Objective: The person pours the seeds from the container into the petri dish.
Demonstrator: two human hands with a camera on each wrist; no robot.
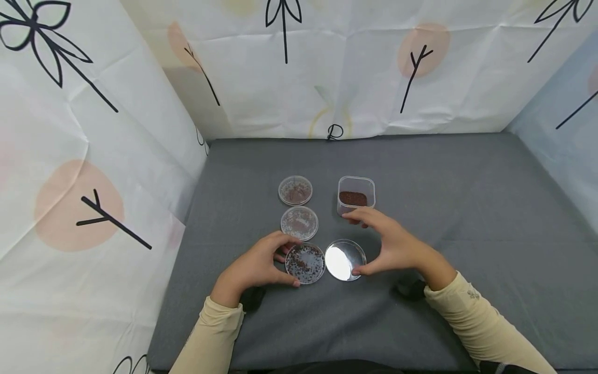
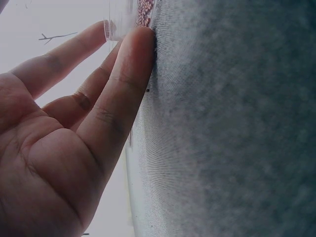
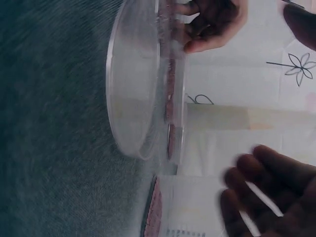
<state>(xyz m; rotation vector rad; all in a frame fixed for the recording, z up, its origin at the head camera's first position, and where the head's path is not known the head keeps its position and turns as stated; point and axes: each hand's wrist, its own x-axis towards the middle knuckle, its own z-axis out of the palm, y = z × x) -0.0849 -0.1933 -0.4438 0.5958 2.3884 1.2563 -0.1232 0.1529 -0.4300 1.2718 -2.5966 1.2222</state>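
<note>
In the head view my left hand [image 1: 263,265] holds a round petri dish [image 1: 304,263] by its edge, thumb at the near side and fingers at the far side. Dark reddish-brown granules lie scattered in that dish. Just right of it sits a clear, bare petri dish half [image 1: 345,259], also large in the right wrist view as a clear rim [image 3: 131,84]. My right hand [image 1: 392,241] is spread above it, thumb over its right edge, the other fingers near the plastic tub [image 1: 356,184]. From the right wrist, those fingers [image 3: 269,190] show apart from the dish.
Two more petri dishes with reddish-brown granules, the far one [image 1: 295,190] and the middle one [image 1: 299,223], stand in a line beyond the left hand. Brown granules [image 1: 353,198] partly fill the tub. Grey cloth [image 1: 448,197] covers the table, and patterned white curtains [image 1: 355,78] hang around it.
</note>
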